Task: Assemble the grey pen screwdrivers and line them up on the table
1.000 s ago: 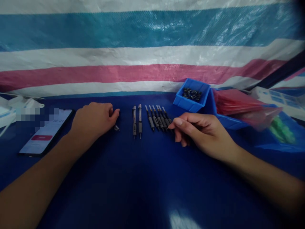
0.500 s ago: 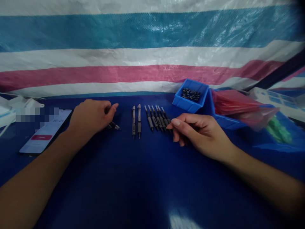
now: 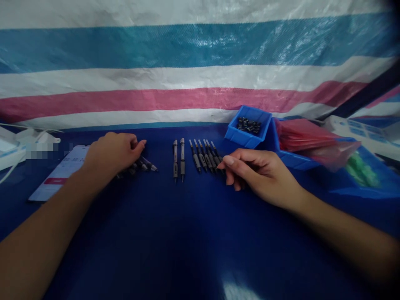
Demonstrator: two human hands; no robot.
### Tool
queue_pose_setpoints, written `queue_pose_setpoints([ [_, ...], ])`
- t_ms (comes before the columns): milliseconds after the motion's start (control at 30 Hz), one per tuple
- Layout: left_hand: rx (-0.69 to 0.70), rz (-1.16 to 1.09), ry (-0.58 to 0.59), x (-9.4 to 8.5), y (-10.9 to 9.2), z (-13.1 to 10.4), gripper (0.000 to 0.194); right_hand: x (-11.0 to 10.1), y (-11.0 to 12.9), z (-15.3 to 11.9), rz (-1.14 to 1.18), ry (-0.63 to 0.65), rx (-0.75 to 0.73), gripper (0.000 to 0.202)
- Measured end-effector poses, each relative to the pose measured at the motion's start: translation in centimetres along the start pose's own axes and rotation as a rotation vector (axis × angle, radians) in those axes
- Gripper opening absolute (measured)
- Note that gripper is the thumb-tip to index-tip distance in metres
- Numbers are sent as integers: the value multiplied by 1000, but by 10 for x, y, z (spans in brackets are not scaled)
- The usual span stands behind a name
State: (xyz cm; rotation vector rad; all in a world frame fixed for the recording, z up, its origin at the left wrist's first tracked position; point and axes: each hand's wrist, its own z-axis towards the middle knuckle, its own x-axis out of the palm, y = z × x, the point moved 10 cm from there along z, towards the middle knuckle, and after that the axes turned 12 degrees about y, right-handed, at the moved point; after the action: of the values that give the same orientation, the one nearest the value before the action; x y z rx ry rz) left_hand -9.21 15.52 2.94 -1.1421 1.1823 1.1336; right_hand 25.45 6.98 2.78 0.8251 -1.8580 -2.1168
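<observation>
My left hand point(image 3: 114, 152), fingers curled in and thumb near the index finger, hovers at or on a loose pile of pens point(image 3: 145, 164) and hides part of it. What its fingers hold, if anything, is out of sight. Two complete pens point(image 3: 179, 160) lie side by side in the middle, tips toward me. Right of them is a row of several pen lower halves point(image 3: 203, 156) with grey grips and refills sticking out the back. My right hand point(image 3: 254, 173) is closed in a pinch at the row's right end, covering the last tip; I cannot make out anything in it.
A small blue bin point(image 3: 248, 127) of short dark parts stands behind my right hand. Beside it, larger blue bins hold red plastic bags point(image 3: 308, 135) and a green bundle point(image 3: 362, 171). A phone point(image 3: 62, 173) lies under my left forearm. A striped tarp point(image 3: 187, 79) hangs behind the table.
My left hand has shifted left, so more of the pen pile shows under it. My right hand stays pinched at the end of the row. The view has moved slightly.
</observation>
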Motion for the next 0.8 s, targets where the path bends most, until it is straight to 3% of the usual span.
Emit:
queue_pose_setpoints([
  [300, 12, 26, 24, 2, -4, 6, 63, 2, 2, 0, 17, 12, 1, 39],
  [533, 35, 59, 50, 0, -12, 7, 78, 0, 2, 0, 5, 4, -5, 40],
  [800, 95, -55, -78, -19, -23, -7, 91, 0, 0, 0, 7, 7, 11, 44],
])
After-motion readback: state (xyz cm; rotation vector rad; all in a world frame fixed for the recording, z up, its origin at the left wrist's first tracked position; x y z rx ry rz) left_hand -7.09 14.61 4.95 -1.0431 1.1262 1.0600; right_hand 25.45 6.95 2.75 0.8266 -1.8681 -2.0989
